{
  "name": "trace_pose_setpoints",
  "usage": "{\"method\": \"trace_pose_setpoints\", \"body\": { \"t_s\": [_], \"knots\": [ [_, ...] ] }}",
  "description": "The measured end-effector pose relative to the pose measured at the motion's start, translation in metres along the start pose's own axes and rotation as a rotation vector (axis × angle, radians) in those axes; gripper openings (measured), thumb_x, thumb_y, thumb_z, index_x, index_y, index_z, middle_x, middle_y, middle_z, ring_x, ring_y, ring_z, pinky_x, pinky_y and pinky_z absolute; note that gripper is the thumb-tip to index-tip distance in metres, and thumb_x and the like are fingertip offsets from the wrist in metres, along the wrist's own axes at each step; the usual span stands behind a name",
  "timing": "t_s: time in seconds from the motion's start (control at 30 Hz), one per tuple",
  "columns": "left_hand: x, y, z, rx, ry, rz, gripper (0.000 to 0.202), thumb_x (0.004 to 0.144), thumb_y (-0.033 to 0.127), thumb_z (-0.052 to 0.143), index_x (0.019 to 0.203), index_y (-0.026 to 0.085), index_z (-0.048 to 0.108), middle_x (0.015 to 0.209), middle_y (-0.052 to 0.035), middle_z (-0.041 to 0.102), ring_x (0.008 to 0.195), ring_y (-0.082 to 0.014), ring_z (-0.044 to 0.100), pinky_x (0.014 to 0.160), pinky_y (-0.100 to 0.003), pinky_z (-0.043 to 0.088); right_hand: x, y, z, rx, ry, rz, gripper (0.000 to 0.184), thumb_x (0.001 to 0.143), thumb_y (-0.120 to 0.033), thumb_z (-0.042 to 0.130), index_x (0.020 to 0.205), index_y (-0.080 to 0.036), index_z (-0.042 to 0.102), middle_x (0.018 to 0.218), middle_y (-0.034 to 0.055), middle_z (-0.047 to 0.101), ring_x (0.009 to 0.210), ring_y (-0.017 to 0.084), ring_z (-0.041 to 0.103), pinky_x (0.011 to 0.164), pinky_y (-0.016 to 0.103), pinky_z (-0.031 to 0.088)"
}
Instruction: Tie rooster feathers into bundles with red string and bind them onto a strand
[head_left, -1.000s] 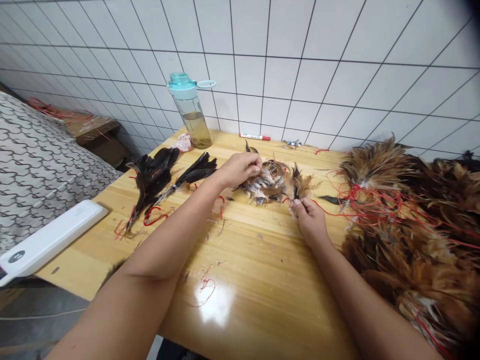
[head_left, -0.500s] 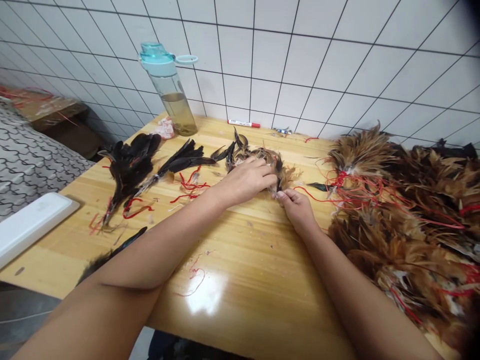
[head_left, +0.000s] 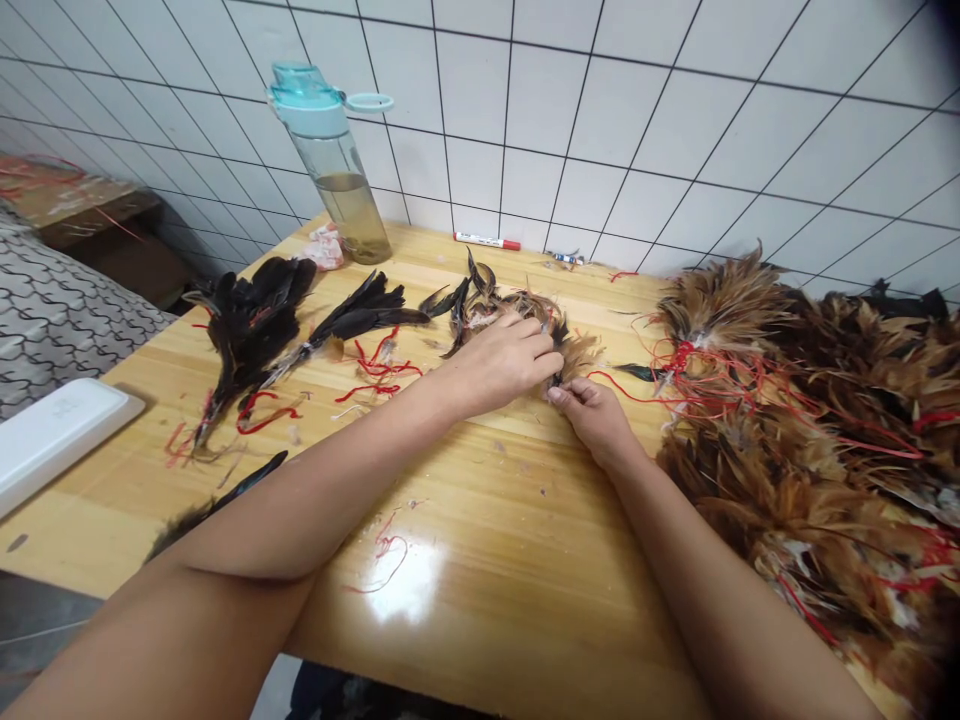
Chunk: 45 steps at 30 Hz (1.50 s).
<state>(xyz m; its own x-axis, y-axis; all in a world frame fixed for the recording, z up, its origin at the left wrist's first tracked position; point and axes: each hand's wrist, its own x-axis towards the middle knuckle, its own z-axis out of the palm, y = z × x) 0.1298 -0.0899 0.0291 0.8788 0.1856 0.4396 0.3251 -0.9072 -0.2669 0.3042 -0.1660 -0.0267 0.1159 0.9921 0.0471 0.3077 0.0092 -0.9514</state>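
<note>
A loose pile of dark and brown feathers (head_left: pixel 480 290) lies at the middle of the wooden table. My left hand (head_left: pixel 510 362) reaches over this pile with its fingers curled down into it, closed at feathers near my right hand; its fingertips are partly hidden. Just to the right, my right hand (head_left: pixel 594 412) is closed in a pinch of thumb and forefinger on feather ends. Brown feather tips (head_left: pixel 581 352) fan out above that pinch. The two hands almost touch.
Tied black feather bunches (head_left: pixel 255 330) and red string scraps (head_left: pixel 379 370) lie left. Brown feather bundles (head_left: pixel 810 470) with red strings (head_left: pixel 720 375) crowd the right. A water bottle (head_left: pixel 337 180) and red marker (head_left: pixel 486 241) are near the tiled wall. A white device (head_left: pixel 64 435) sits at left.
My left hand has shifted slightly right and down, closer to my right thumb. My right hand stays pinched in nearly the same place. The view has tilted a little.
</note>
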Motion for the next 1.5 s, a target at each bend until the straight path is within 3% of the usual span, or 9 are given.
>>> {"method": "trace_pose_setpoints", "body": {
  "t_s": [0.23,0.47,0.7,0.87,1.03,1.3,1.5],
  "knots": [
    [-0.011,-0.025,0.003,-0.134,0.051,-0.198,0.018,0.096,0.021,0.048,0.095,0.018,0.066,0.094,-0.0074,0.069,0.093,-0.0209,0.056,0.081,-0.035,0.040,-0.003,-0.001,-0.002,0.100,0.028,0.055,0.036,0.071,-0.055,0.063,0.064,-0.020,0.056,0.055,-0.0038,0.044,0.054,0.010,0.036,0.053,0.026,0.032],
    [-0.017,-0.041,0.002,-0.283,0.086,-0.376,0.017,0.093,0.018,0.049,0.091,0.017,0.066,0.091,-0.0069,0.068,0.089,-0.0204,0.059,0.082,-0.034,0.044,-0.001,-0.003,-0.003,0.293,0.123,0.125,0.049,0.061,-0.066,0.072,0.069,-0.021,0.054,0.053,-0.0058,0.042,0.049,0.008,0.034,0.048,0.024,0.030],
    [-0.005,-0.023,-0.008,-0.705,-0.119,-0.318,0.011,0.087,0.018,0.057,0.082,0.019,0.067,0.085,-0.0005,0.070,0.083,-0.0140,0.062,0.080,-0.027,0.045,-0.003,-0.002,0.000,0.248,0.153,0.106,0.044,0.066,-0.062,0.070,0.072,-0.020,0.056,0.053,-0.0060,0.042,0.049,0.009,0.033,0.049,0.025,0.031],
    [0.006,0.004,0.007,-0.821,-0.086,-0.586,0.012,0.084,0.022,0.061,0.079,0.019,0.070,0.079,0.0002,0.072,0.077,-0.0135,0.062,0.072,-0.025,0.043,-0.002,0.005,0.002,0.117,0.157,0.037,0.038,0.071,-0.056,0.064,0.063,-0.021,0.051,0.056,-0.0036,0.045,0.054,0.011,0.038,0.053,0.027,0.034],
    [0.010,0.023,0.018,-0.909,-0.098,-0.750,0.024,0.082,0.025,0.061,0.059,0.017,0.061,0.055,0.0036,0.056,0.057,-0.0100,0.047,0.057,-0.025,0.032,-0.002,0.007,0.003,-0.124,0.178,-0.054,0.026,0.074,-0.042,0.058,0.058,-0.022,0.053,0.059,0.0012,0.054,0.060,0.016,0.047,0.061,0.030,0.039],
    [0.007,0.025,0.032,-1.365,-0.056,-0.826,0.019,0.075,0.028,0.065,0.065,0.015,0.055,0.058,0.0043,0.056,0.057,-0.0091,0.048,0.057,-0.021,0.035,-0.003,0.007,0.004,-0.271,0.134,-0.066,0.016,0.074,-0.030,0.055,0.062,-0.021,0.061,0.068,0.0045,0.065,0.071,0.020,0.058,0.070,0.032,0.044],
    [0.006,0.025,0.036,-1.411,-0.021,-0.833,0.014,0.075,0.025,0.064,0.070,0.014,0.057,0.062,0.0032,0.056,0.063,-0.0105,0.050,0.061,-0.022,0.038,-0.005,0.004,0.006,-0.200,0.099,-0.111,0.019,0.076,-0.032,0.057,0.062,-0.021,0.063,0.074,0.0056,0.068,0.075,0.021,0.061,0.075,0.034,0.047]
  ]
}}
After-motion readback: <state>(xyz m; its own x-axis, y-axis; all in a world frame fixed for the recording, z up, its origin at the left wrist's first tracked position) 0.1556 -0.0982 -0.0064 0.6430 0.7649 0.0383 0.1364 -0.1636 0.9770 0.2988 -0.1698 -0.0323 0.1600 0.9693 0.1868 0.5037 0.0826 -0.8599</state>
